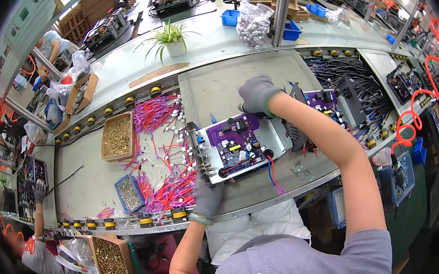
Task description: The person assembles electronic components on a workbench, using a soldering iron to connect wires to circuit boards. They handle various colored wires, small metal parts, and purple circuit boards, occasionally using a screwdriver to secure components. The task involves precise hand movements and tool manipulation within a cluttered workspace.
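In front of me lies an open metal chassis (281, 144) with a purple circuit board (235, 135) inside. Red and blue wires (272, 174) hang over its front edge. My left hand (208, 196), in a grey glove, grips the chassis at its near left corner; its fingertips are partly hidden. My right hand (259, 95), gloved too, is closed in a fist just above the far edge of the chassis. What it holds, if anything, is hidden. A second chassis with a purple board (324, 103) stands to the right, partly behind my right forearm.
Pink-red cables (169, 189) with white connectors lie left of the chassis. Beside them are a box of brass-coloured parts (117, 137) and a blue tray of small metal parts (129, 193). Black cables (352, 84) fill the right. A coiled orange hose (413, 115) hangs there. A co-worker's gloved hand (39, 190) works far left.
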`<state>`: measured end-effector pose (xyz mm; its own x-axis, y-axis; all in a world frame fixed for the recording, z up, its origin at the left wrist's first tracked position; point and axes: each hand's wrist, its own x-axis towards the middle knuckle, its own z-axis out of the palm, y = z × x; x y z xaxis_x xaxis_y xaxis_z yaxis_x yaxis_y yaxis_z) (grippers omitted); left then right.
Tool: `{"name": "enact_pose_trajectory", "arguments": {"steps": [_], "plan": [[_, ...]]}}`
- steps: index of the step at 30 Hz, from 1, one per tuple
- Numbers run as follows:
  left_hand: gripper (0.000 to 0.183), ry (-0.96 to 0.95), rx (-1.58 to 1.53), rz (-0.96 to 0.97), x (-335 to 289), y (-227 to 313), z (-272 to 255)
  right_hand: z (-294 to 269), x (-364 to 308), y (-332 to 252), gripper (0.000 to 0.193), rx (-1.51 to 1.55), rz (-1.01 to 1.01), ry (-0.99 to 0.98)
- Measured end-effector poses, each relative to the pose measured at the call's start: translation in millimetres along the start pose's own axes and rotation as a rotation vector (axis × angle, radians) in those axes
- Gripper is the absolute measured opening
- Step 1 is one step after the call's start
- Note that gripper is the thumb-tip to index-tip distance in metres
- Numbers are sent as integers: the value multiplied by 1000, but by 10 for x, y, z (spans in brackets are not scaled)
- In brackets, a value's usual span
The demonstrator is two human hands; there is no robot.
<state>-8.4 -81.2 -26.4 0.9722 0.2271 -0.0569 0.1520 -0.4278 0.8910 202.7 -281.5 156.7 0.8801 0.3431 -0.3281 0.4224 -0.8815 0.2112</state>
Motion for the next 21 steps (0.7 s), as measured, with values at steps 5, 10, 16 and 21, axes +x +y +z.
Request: {"name": "enact_pose_trajectory", "arguments": {"steps": [5,10,16,21], "plan": [[68,-433,-80,-138,73,76,-536,-14,43,60,25,435,-186,177],[50,33,-50,-15,358,501,-1121,132,-571,93,23,653,-248,367],[43,152,301,783,548,1382,-768,189,-654,-1,27,993,-317,295],[36,-59,396,694,622,1522,-553,222,-670,-15,24,1064,-203,316]]}}
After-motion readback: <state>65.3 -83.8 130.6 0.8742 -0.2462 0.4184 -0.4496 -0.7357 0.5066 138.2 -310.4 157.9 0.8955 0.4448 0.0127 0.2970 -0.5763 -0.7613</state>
